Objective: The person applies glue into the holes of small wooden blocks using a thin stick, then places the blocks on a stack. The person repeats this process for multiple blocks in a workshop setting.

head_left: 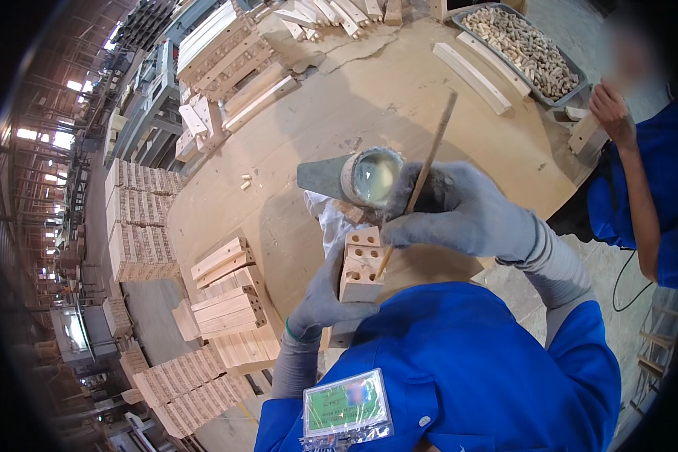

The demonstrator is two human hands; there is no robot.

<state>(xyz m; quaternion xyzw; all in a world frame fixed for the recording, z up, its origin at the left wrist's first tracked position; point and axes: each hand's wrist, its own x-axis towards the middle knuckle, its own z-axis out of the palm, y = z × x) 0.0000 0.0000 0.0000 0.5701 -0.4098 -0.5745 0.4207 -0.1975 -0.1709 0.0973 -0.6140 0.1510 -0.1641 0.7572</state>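
Observation:
My gloved left hand (320,297) is closed around a small stack of pale wooden pieces (361,290) with round holes in their ends. The holes face up toward me. Between the fingers of my gloved right hand (459,215) is a thin wooden stick (434,151), held at a slant. Its lower tip meets the holed end of the wooden pieces, at a hole on the right side. Just beyond my hands stands a cup (374,178) with whitish liquid inside and a crusted rim. A white cloth or plastic (331,218) lies partly hidden behind my left hand.
Wooden pieces (230,305) are stacked at the table's left edge. Two small dowels (245,182) lie loose on the tabletop (226,203). A tray of dowels (523,56) sits at the far right, near a co-worker's hand (612,113). More wood stacks (222,49) stand at the back left.

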